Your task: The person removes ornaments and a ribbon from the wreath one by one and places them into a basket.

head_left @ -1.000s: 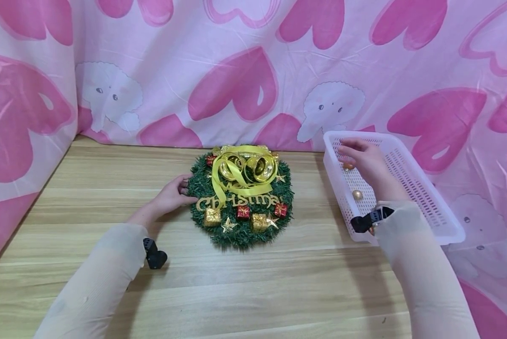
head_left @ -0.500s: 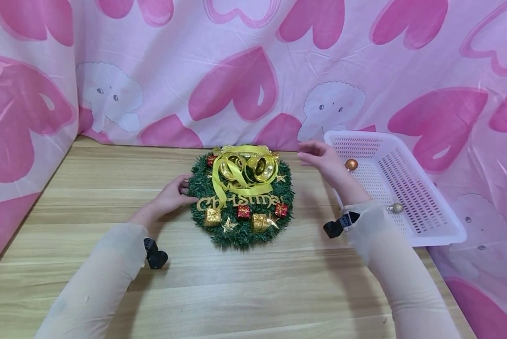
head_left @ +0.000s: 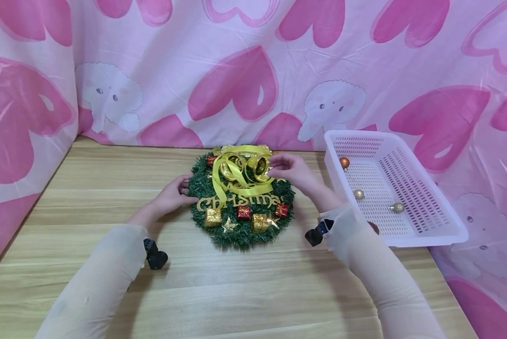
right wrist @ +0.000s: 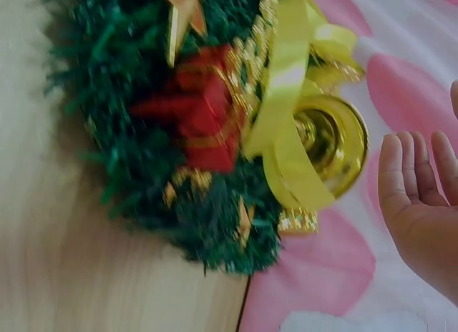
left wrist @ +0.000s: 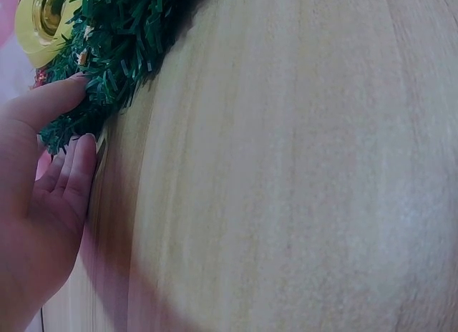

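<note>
On the table (head_left: 245, 282) before you, green wreath (head_left: 241, 197) lying flat, your left hand (head_left: 173, 195) touching its left edge with relaxed fingers, your right hand (head_left: 295, 173) loose beside the gold bells (head_left: 253, 168), white basket (head_left: 422, 226) at right

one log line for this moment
left hand: touches wreath edge | right hand: open, at gold bell | basket: three baubles

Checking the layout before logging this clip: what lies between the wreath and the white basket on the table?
In the head view, only the right hand and its sleeved forearm cross the gap between the wreath and the white basket; the table beneath is otherwise bare wood.
</note>
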